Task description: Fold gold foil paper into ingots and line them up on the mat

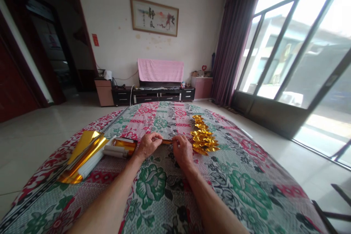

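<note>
A narrow folded strip of gold foil paper [167, 142] stretches between my two hands, low over the table. My left hand [149, 144] pinches its left end, and my right hand [182, 149] grips the right end with curled fingers. Close to the right hand stands a group of folded gold foil paper pieces [204, 137] with pointed, petal-like tips. Left of my left hand lie curled gold foil sheets with white backs [116, 150]. Larger gold foil sheets [87, 150] are spread farther left, partly rolled.
The round table wears a flowered cloth [153, 179] in red, green and grey. Beyond it stands a low black cabinet [160, 98], with a pink cloth [161, 70] over a screen. Glass doors [290, 51] are on the right; dark chair parts [333, 212] show at lower right.
</note>
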The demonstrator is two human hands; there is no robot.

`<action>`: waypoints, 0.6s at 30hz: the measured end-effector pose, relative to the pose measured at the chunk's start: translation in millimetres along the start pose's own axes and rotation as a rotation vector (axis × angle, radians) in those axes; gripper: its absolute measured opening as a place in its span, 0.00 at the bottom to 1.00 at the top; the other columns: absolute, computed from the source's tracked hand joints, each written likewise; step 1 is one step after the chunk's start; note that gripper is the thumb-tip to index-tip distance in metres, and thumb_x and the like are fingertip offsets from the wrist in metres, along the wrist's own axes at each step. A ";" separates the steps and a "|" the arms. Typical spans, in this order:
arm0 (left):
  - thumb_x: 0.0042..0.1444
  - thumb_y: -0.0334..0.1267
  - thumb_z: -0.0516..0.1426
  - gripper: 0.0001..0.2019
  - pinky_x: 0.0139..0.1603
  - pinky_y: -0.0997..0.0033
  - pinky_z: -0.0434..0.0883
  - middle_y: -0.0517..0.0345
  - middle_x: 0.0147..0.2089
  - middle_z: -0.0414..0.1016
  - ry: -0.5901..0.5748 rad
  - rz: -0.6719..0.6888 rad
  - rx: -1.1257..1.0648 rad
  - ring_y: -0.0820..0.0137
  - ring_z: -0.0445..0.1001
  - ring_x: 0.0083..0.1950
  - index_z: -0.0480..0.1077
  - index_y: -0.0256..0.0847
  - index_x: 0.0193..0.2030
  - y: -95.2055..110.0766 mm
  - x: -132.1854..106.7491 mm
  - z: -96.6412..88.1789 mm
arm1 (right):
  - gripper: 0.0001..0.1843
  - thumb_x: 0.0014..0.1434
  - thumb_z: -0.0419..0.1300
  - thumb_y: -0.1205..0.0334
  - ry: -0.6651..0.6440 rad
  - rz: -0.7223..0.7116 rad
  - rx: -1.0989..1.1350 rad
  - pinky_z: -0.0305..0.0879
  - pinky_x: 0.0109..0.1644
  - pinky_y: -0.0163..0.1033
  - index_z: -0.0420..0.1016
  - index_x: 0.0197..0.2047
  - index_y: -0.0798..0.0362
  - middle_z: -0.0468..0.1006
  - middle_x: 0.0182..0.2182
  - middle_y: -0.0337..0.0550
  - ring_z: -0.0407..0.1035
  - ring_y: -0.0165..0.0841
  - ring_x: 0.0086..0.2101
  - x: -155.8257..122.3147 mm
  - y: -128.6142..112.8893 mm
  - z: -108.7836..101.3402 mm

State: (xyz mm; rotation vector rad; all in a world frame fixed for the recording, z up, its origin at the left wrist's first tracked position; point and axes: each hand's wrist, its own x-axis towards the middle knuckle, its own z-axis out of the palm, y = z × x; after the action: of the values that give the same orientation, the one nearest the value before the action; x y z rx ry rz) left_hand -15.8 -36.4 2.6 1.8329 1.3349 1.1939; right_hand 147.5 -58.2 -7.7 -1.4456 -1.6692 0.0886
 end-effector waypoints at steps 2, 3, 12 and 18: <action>0.45 0.34 0.53 0.07 0.33 0.75 0.68 0.59 0.29 0.75 0.004 0.056 0.033 0.72 0.72 0.30 0.71 0.38 0.30 -1.7 -0.1 0.1 | 0.12 0.53 0.50 0.71 -0.017 -0.029 -0.030 0.57 0.38 0.32 0.74 0.33 0.51 0.72 0.32 0.39 0.66 0.29 0.33 -1.5 -0.7 -0.2; 0.45 0.33 0.53 0.07 0.36 0.74 0.69 0.58 0.31 0.76 0.003 0.091 0.059 0.71 0.72 0.32 0.71 0.38 0.29 -2.1 -0.4 0.2 | 0.12 0.51 0.50 0.72 -0.030 -0.036 -0.045 0.57 0.38 0.32 0.74 0.33 0.51 0.72 0.32 0.39 0.66 0.30 0.34 -2.3 -0.9 -0.3; 0.44 0.30 0.53 0.08 0.36 0.76 0.67 0.57 0.34 0.75 -0.021 0.205 0.222 0.73 0.70 0.34 0.72 0.39 0.29 -2.7 -2.8 1.0 | 0.10 0.46 0.52 0.72 -0.104 -0.021 -0.086 0.57 0.37 0.33 0.72 0.30 0.52 0.71 0.33 0.41 0.65 0.31 0.34 -6.1 -0.1 -0.2; 0.47 0.36 0.53 0.10 0.29 0.76 0.66 0.60 0.25 0.73 -0.033 0.020 0.086 0.73 0.70 0.28 0.72 0.37 0.34 -4.3 -1.1 -3.9 | 0.16 0.46 0.52 0.70 -0.053 -0.089 0.062 0.61 0.41 0.34 0.70 0.40 0.54 0.71 0.36 0.43 0.65 0.32 0.36 -4.8 -2.3 -3.0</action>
State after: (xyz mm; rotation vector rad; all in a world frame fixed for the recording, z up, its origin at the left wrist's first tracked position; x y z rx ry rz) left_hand -21.3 -36.2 0.3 1.9214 1.3720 1.1271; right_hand 147.3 -64.3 -7.3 -1.3314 -1.7562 0.1285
